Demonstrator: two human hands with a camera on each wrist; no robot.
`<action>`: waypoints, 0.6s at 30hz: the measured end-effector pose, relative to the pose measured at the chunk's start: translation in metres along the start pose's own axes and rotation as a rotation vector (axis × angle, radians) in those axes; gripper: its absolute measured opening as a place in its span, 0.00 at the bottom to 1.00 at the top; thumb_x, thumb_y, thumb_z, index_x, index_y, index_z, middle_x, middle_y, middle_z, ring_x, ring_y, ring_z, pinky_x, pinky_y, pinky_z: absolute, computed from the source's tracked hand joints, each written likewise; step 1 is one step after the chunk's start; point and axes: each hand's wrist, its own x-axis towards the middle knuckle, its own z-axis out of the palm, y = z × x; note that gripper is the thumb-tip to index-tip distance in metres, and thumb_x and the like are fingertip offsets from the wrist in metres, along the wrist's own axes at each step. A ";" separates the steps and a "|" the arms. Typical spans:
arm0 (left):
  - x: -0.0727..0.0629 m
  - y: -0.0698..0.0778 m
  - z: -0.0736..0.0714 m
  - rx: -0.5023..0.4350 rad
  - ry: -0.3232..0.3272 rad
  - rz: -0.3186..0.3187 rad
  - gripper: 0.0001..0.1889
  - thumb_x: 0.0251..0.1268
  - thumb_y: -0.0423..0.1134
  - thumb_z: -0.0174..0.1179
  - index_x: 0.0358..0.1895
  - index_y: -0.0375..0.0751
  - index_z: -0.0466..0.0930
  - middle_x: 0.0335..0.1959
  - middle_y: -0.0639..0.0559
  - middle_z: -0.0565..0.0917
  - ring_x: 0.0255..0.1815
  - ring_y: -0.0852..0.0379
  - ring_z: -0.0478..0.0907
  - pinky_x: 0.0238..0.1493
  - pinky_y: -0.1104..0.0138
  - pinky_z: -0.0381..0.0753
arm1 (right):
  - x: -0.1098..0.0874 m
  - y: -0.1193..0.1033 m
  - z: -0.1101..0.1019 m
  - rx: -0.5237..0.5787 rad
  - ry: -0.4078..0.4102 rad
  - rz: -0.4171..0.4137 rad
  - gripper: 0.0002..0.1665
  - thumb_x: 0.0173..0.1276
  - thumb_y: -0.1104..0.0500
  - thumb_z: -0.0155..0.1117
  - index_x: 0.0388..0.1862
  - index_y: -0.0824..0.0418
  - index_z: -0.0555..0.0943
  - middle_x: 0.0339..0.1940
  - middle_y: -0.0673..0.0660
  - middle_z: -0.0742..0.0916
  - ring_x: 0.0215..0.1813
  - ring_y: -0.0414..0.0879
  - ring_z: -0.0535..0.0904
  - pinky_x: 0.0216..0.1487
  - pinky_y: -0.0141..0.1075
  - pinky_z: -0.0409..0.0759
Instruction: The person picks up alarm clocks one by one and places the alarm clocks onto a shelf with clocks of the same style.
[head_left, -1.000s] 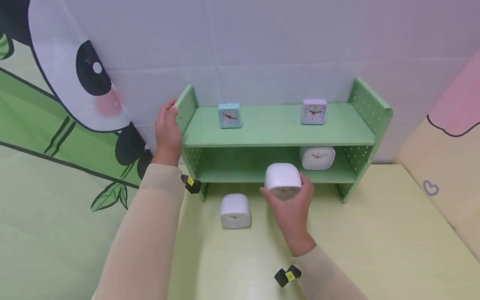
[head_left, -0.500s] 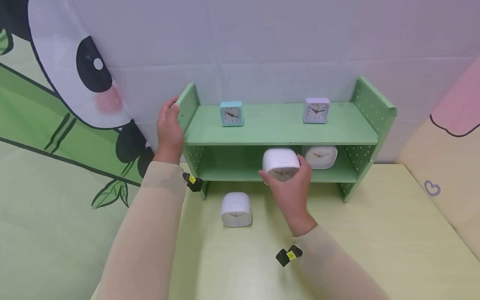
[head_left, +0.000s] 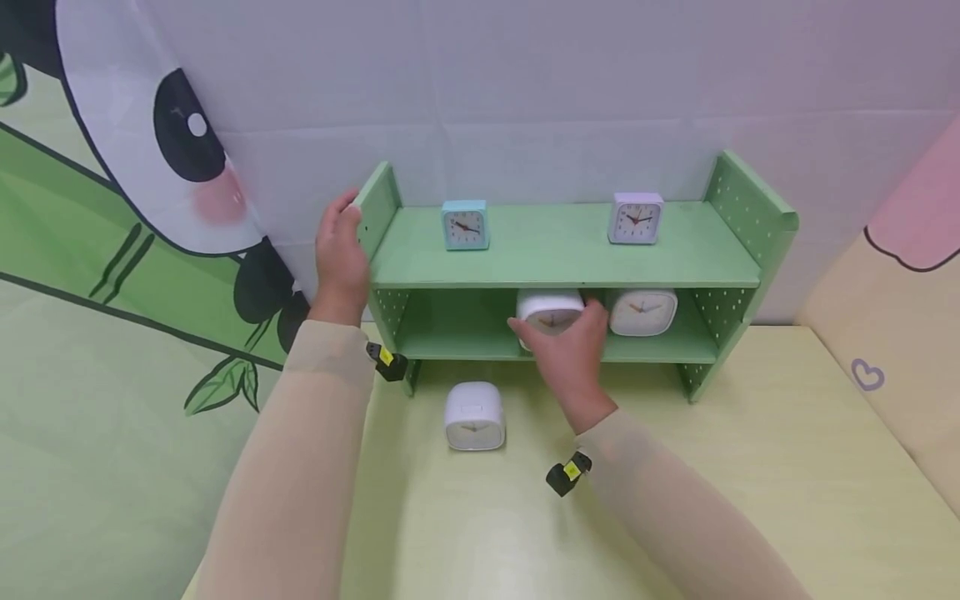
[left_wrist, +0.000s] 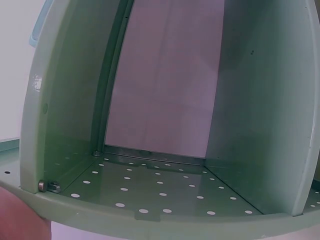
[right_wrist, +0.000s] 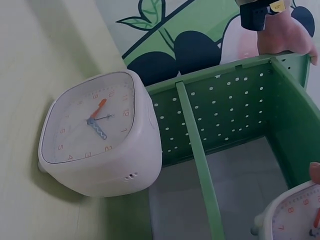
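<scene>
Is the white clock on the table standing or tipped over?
Standing: the white clock has its top up and dial facing front.

White clock, face outward; in green shelf, lower tier

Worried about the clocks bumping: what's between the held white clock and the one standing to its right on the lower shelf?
In the head view, fingers of the right hand lie between the held clock and the standing clock.

Clock partly behind right hand
</scene>
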 end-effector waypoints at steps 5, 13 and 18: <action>-0.001 -0.001 0.000 -0.001 -0.001 0.001 0.26 0.84 0.54 0.37 0.78 0.57 0.64 0.72 0.52 0.68 0.67 0.52 0.64 0.66 0.57 0.64 | 0.012 0.003 0.011 -0.036 0.032 -0.025 0.64 0.46 0.41 0.88 0.71 0.65 0.60 0.59 0.61 0.72 0.58 0.54 0.70 0.58 0.46 0.74; 0.000 -0.001 -0.001 -0.014 0.000 -0.004 0.26 0.84 0.54 0.38 0.78 0.57 0.64 0.71 0.52 0.68 0.67 0.51 0.65 0.66 0.56 0.65 | 0.032 0.003 0.022 -0.093 0.102 -0.108 0.65 0.45 0.40 0.88 0.73 0.61 0.60 0.65 0.61 0.72 0.67 0.54 0.68 0.70 0.44 0.67; 0.002 -0.002 -0.001 -0.014 -0.004 -0.005 0.26 0.84 0.55 0.38 0.78 0.58 0.64 0.71 0.53 0.69 0.67 0.51 0.65 0.67 0.55 0.66 | 0.032 0.007 0.025 -0.114 0.107 -0.084 0.69 0.46 0.41 0.88 0.76 0.64 0.58 0.68 0.64 0.70 0.70 0.58 0.65 0.72 0.47 0.64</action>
